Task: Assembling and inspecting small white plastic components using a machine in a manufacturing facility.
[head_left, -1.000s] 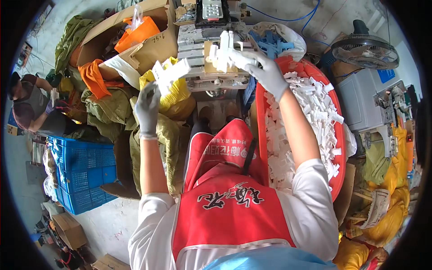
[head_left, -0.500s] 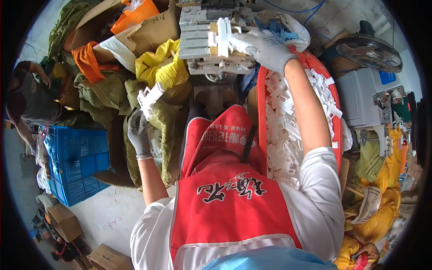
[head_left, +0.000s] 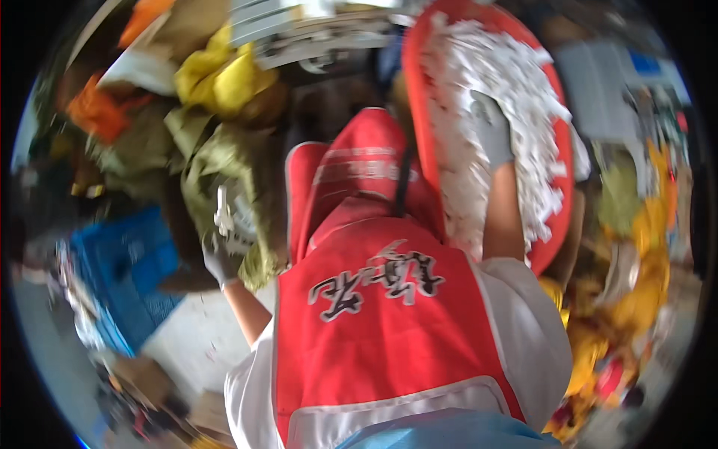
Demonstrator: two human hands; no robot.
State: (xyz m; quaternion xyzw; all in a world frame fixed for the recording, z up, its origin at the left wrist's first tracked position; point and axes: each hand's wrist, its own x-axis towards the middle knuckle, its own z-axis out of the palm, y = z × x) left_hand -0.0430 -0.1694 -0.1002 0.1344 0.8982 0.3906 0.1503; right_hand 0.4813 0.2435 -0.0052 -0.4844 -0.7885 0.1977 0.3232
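Note:
My left hand [head_left: 218,260], in a grey glove, is at the near rim of an olive woven sack [head_left: 196,168]. A white plastic piece [head_left: 223,211] shows just beyond its fingertips, over the sack's mouth; blur hides whether the fingers still touch it. More white pieces show inside the sack. My right hand [head_left: 491,133], gloved in grey too, reaches down into a long red tub [head_left: 562,168] heaped with white plastic pieces [head_left: 467,176]. Its fingers point away from me among the pieces and are smeared, so their grip does not show.
A grey metal machine [head_left: 314,36] stands ahead, at the top edge. Yellow sacking [head_left: 224,78] and orange cloth [head_left: 101,112] lie at the far left, and a blue plastic crate [head_left: 123,269] stands left. Grey equipment [head_left: 602,86] is beyond the tub on the right.
My right hand has left the machine and dropped back into the red tub. My left hand has lowered toward the sack, with the white piece now over its mouth. The whole view has shifted.

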